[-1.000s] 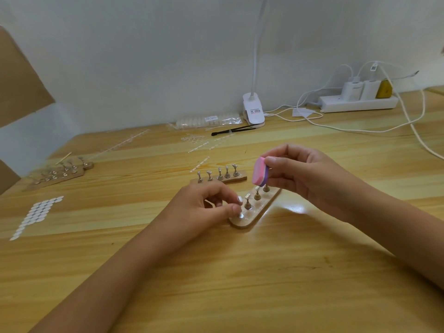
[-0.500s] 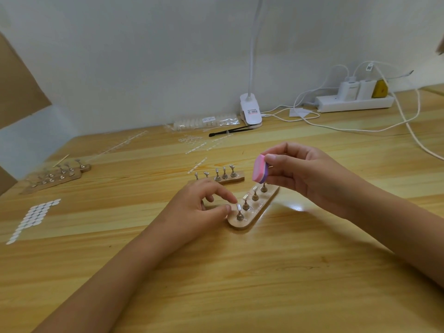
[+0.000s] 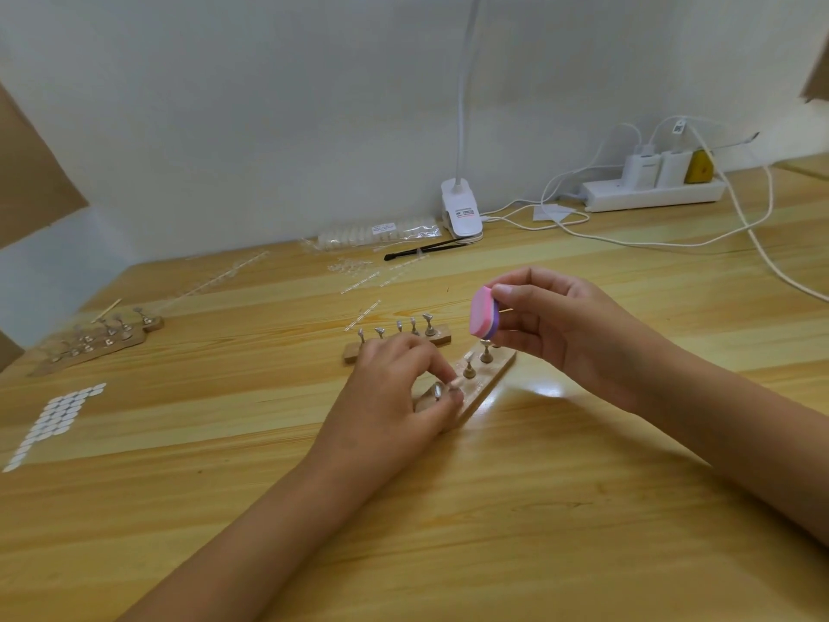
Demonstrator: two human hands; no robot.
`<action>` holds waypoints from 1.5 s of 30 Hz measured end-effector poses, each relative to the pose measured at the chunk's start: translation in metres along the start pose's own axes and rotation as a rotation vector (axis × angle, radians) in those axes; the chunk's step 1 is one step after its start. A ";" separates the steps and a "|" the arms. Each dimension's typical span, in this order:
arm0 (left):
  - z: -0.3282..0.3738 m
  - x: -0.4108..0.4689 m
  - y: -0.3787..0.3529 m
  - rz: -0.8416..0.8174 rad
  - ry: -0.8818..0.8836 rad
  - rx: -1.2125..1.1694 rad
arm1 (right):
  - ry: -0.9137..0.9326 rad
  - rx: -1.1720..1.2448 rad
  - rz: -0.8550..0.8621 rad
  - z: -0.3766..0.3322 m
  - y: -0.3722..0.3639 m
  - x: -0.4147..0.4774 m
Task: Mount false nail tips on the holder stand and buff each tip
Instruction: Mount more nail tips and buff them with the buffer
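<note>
Your left hand (image 3: 394,397) curls thumb and fingertips in, pinching the nearest peg (image 3: 437,391) of the holder stand (image 3: 495,374) on the table; your right hand (image 3: 560,325) grips the pink-and-purple buffer block (image 3: 483,314) between thumb and fingers, held just above the stand's far end; a second stand (image 3: 442,340) lies just behind.

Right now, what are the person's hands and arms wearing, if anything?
The left hand and right hand are bare: no gloves, rings, watch or bracelet in view. Both forearms are uncovered to the frame edge, with no sleeves. The one nail that shows clearly on the right hand looks short and unpainted.
</note>
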State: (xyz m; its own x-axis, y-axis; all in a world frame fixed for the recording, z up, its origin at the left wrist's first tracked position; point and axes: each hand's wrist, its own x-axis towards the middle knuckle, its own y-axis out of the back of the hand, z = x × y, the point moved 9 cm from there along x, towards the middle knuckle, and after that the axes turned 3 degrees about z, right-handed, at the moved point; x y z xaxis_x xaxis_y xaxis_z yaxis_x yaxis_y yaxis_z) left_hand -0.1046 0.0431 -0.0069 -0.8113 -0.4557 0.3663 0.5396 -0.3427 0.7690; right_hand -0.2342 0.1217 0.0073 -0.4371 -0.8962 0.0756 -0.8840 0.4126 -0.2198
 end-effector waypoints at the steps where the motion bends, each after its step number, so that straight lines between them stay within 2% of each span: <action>1: 0.004 -0.001 0.002 0.025 -0.042 0.025 | 0.000 0.020 0.004 0.000 0.000 0.000; 4: 0.015 -0.004 0.008 0.089 -0.145 0.076 | 0.002 0.074 0.021 -0.002 0.002 0.001; 7: 0.022 -0.007 0.018 0.152 -0.179 -0.019 | -0.002 0.113 0.030 -0.004 0.003 0.001; 13: 0.002 -0.004 0.026 0.149 0.078 -0.606 | -0.039 0.122 0.048 0.000 0.006 0.002; 18: -0.008 -0.002 0.024 0.123 0.185 -0.767 | -0.072 0.031 -0.085 0.005 -0.008 -0.001; 23: -0.010 -0.001 0.021 0.089 0.192 -0.756 | -0.079 -0.022 -0.082 0.007 -0.008 -0.002; 27: -0.005 -0.001 0.021 0.091 0.144 -0.749 | -0.113 -0.055 -0.230 0.008 -0.025 -0.009; 32: 0.000 -0.003 0.020 0.077 0.120 -0.740 | -0.032 -0.031 -0.117 0.002 -0.015 -0.004; 35: -0.001 -0.003 0.021 0.093 0.114 -0.719 | -0.072 -0.091 -0.213 0.007 -0.023 -0.008; 40: -0.002 -0.004 0.023 0.104 0.093 -0.656 | -0.009 -0.087 -0.121 0.008 -0.021 -0.005; 45: -0.003 -0.004 0.024 0.117 0.082 -0.650 | -0.089 -0.108 -0.229 0.016 -0.030 -0.009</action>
State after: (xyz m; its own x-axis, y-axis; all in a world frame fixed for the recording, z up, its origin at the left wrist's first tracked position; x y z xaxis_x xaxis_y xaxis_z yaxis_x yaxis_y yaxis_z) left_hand -0.0874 0.0348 0.0086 -0.7333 -0.5720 0.3675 0.6696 -0.7012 0.2447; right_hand -0.2005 0.1149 -0.0028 -0.2113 -0.9771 0.0250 -0.9729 0.2078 -0.1018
